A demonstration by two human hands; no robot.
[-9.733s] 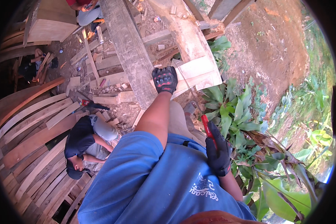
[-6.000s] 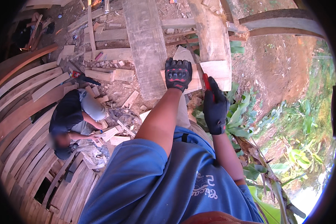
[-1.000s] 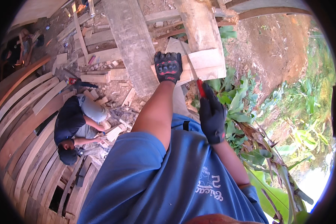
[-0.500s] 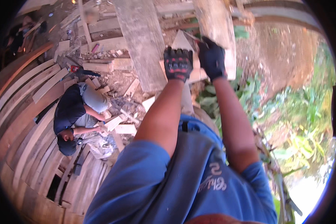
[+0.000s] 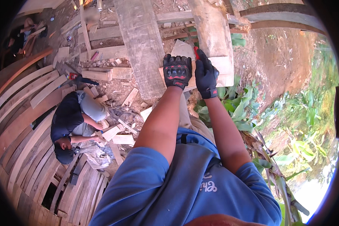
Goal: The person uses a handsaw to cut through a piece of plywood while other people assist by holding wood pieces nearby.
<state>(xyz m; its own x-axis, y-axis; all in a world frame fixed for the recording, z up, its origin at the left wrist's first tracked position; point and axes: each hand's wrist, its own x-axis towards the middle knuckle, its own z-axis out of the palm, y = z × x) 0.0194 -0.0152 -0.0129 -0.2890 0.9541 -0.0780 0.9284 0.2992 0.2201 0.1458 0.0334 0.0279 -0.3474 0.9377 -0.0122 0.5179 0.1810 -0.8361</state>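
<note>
Both my hands wear black gloves with red trim. My left hand (image 5: 177, 71) is closed over a short pale board (image 5: 223, 67), knuckles upward, its fingertips hidden. This board lies crosswise over two thick, weathered planks. Just to the right, my right hand (image 5: 206, 77) is wrapped around a tool with a red handle (image 5: 196, 53). Most of that tool is hidden by the hand, so its kind cannot be made out. Beyond my hands, a pale pointed piece (image 5: 182, 49) shows between the left plank (image 5: 141, 45) and the right plank (image 5: 211, 34).
At the left, a co-worker (image 5: 67, 120) bends over wood pieces (image 5: 113, 132) beside stacked boards (image 5: 30, 101). Another person (image 5: 20, 39) sits at the far left. Offcuts (image 5: 113, 62) and shavings litter the ground. Leafy plants (image 5: 239, 103) grow beside a dirt slope at the right.
My right hand has drawn back toward me and slightly left, and the red handle shows more plainly. My left hand stays on the board. The whole view has shifted a little.
</note>
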